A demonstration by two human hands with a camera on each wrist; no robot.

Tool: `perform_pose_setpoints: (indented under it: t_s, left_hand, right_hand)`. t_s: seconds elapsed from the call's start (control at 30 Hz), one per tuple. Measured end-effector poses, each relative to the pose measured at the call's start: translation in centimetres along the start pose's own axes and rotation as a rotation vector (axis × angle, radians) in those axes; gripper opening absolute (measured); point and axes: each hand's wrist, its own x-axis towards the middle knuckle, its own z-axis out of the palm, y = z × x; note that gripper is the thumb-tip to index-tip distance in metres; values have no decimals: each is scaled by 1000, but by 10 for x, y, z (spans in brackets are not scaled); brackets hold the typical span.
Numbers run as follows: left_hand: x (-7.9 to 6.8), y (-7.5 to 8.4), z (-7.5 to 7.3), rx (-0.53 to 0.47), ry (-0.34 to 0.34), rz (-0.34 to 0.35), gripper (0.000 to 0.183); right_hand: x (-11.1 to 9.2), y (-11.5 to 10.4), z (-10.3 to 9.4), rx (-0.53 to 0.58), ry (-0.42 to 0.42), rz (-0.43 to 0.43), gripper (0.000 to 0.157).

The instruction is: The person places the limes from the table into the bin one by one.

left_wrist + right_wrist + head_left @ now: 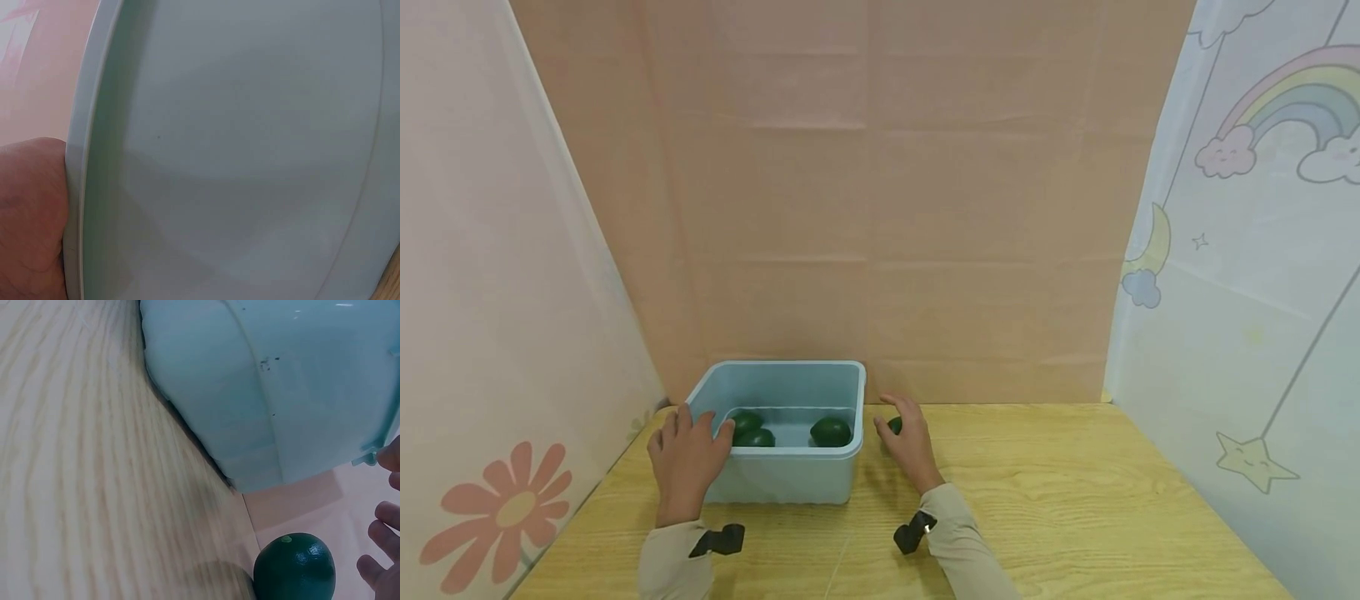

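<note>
A light blue plastic bin (782, 477) stands on the table, with several glossy dark green fruits (831, 432) inside, oval and slightly pointed like limes. My left hand (688, 454) rests over its front left corner, fingers spread at the rim; in the left wrist view the hand (31, 219) lies against that rim (76, 187). To the right of the bin, my right hand (912, 442) reaches around another green fruit (895, 425), partly hidden behind it. The right wrist view has this fruit (295, 567) on the table, apart from the loosely bent fingers (384, 534).
The wood-grain table (1037, 483) extends right of the bin. Behind it hangs a plain tan backdrop (880, 208). Printed curtains flank it, one with a red flower (516, 508) and one with a star (1255, 461). Each sleeve bears a black wrist camera (718, 540).
</note>
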Motion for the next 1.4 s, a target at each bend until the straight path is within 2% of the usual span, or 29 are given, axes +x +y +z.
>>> perform_pose_setpoints:
  t_s: [0.43,0.73,1.07,1.4]
  left_hand:
    - [2,0,-1,12,-9,-6,52]
    - [1,0,0,1,17,9,52]
    - [1,2,-2,2,-33,-18,52]
    - [1,1,-1,14,-6,-4,53]
  right_hand:
    - [-2,4,3,3,3,9,37]
    - [-3,7,4,4,7,10,35]
    - [-4,6,3,2,1,28,35]
    - [-5,6,3,-3,2,35,35]
